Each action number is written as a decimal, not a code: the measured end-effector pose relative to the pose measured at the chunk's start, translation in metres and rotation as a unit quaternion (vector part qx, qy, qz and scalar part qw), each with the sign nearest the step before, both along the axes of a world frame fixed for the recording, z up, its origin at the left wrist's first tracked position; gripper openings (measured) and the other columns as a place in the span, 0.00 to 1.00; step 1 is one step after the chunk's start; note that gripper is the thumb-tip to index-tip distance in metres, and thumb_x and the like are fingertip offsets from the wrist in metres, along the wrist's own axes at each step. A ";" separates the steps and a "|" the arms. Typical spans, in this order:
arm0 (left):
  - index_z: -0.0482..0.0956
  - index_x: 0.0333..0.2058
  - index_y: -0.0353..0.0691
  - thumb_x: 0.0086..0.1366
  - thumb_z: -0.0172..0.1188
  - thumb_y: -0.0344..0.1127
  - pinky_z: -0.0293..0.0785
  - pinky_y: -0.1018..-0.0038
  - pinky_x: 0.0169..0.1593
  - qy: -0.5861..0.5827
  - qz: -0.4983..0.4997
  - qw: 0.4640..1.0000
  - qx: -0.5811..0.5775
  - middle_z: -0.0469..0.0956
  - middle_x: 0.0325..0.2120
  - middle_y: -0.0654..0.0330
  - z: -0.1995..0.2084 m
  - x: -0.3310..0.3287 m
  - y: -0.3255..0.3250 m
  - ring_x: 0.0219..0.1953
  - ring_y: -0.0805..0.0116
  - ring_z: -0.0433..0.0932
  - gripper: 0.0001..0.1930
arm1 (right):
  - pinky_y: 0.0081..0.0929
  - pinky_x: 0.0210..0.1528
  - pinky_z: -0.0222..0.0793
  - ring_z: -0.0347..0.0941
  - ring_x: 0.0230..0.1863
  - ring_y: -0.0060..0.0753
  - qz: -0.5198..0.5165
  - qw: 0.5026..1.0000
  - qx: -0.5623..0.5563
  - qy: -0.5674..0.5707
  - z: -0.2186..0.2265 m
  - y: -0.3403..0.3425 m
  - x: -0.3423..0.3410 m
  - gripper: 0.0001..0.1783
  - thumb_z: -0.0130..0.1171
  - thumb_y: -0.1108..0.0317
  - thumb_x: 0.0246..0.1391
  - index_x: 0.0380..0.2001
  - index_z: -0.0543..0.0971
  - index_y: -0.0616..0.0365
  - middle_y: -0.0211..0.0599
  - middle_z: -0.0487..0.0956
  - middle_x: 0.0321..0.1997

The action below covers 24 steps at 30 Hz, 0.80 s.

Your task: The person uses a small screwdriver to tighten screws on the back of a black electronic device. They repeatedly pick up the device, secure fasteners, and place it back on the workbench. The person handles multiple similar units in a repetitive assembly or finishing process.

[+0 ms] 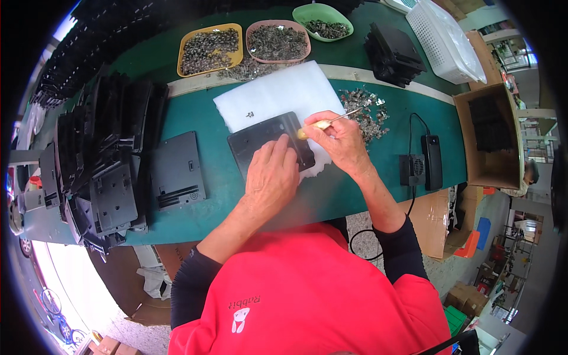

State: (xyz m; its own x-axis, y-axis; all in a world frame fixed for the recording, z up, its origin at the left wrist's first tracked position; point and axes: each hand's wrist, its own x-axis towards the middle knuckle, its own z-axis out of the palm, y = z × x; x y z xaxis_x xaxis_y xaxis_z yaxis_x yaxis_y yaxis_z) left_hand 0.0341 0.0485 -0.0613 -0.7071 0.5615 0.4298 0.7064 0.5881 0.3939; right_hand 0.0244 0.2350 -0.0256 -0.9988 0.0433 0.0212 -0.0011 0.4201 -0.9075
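Note:
A black plastic panel [248, 139] lies at a slant on a white foam sheet [307, 86] in front of me. My left hand [273, 171] rests on the panel with its fingers stretched out. Over the panel's right edge, my right hand [343, 145] is closed around a yellow-handled tool [322, 125]. The tool's thin metal shaft points up and right, away from the panel; whether it is a screwdriver or an awl I cannot tell. Small metal clips [249, 114] lie on the foam above the panel. A loose heap of metal clips [370, 118] is just right of my right hand.
Stacked black panels [112, 195] crowd the left, with a single panel [177, 168] beside them. Yellow [181, 56], pink [307, 44] and green [302, 13] trays hold metal pieces at the back. A black device with a cable [412, 170] and a cardboard box [513, 142] stand right.

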 end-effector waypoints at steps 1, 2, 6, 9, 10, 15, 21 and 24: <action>0.74 0.39 0.32 0.52 0.62 0.31 0.70 0.59 0.50 -0.007 0.003 1.000 0.002 0.72 0.52 0.47 -0.002 0.000 0.000 0.48 0.51 0.72 0.15 | 0.26 0.37 0.74 0.80 0.33 0.30 0.010 0.999 0.034 0.028 0.002 -0.002 0.001 0.12 0.65 0.66 0.53 0.37 0.82 0.64 0.38 0.83 0.39; 0.74 0.40 0.33 0.53 0.61 0.31 0.70 0.59 0.50 -0.014 0.006 1.000 0.003 0.73 0.52 0.48 -0.003 0.001 -0.001 0.48 0.51 0.72 0.15 | 0.27 0.37 0.74 0.80 0.33 0.32 0.020 0.996 0.067 0.055 0.003 -0.003 0.003 0.12 0.65 0.66 0.53 0.36 0.82 0.64 0.38 0.83 0.38; 0.74 0.40 0.32 0.52 0.61 0.31 0.70 0.59 0.51 -0.009 0.003 1.000 0.011 0.73 0.52 0.48 -0.003 0.001 0.000 0.48 0.51 0.72 0.15 | 0.31 0.38 0.75 0.79 0.36 0.39 0.004 0.982 0.142 0.128 -0.002 -0.009 0.013 0.08 0.65 0.68 0.52 0.33 0.83 0.61 0.39 0.82 0.40; 0.74 0.39 0.31 0.52 0.61 0.31 0.70 0.60 0.50 -0.005 -0.001 1.000 0.021 0.73 0.52 0.48 -0.006 0.001 -0.001 0.48 0.51 0.72 0.16 | 0.32 0.40 0.75 0.79 0.39 0.40 0.063 0.938 0.200 0.277 -0.018 -0.010 0.011 0.07 0.64 0.72 0.50 0.34 0.83 0.58 0.38 0.82 0.41; 0.74 0.39 0.31 0.51 0.61 0.31 0.70 0.60 0.50 -0.003 -0.002 1.000 0.021 0.73 0.52 0.48 -0.006 0.000 -0.001 0.48 0.51 0.72 0.16 | 0.30 0.38 0.75 0.79 0.38 0.40 0.064 0.929 0.212 0.296 -0.020 -0.012 0.008 0.08 0.65 0.71 0.51 0.35 0.82 0.59 0.39 0.82 0.39; 0.74 0.41 0.31 0.50 0.64 0.30 0.70 0.61 0.47 0.013 -0.007 0.999 0.029 0.72 0.50 0.46 -0.004 -0.001 -0.002 0.46 0.52 0.73 0.19 | 0.27 0.38 0.78 0.80 0.37 0.38 0.081 0.924 0.236 0.289 -0.016 -0.010 -0.016 0.09 0.63 0.74 0.52 0.39 0.82 0.57 0.37 0.83 0.38; 0.71 0.56 0.33 0.48 0.67 0.35 0.67 0.65 0.44 0.002 -0.009 1.000 -0.019 0.71 0.45 0.53 0.005 -0.003 0.000 0.44 0.56 0.70 0.34 | 0.19 0.36 0.78 0.80 0.32 0.21 -0.066 0.988 -0.137 -0.018 -0.018 0.013 -0.032 0.13 0.64 0.65 0.58 0.39 0.80 0.66 0.37 0.83 0.33; 0.72 0.55 0.34 0.47 0.67 0.34 0.67 0.64 0.44 0.007 0.005 1.000 -0.015 0.71 0.45 0.54 0.006 0.001 0.001 0.44 0.57 0.70 0.33 | 0.18 0.35 0.77 0.79 0.32 0.20 -0.032 0.996 -0.080 -0.005 -0.018 0.008 -0.043 0.14 0.64 0.64 0.59 0.39 0.80 0.66 0.37 0.83 0.33</action>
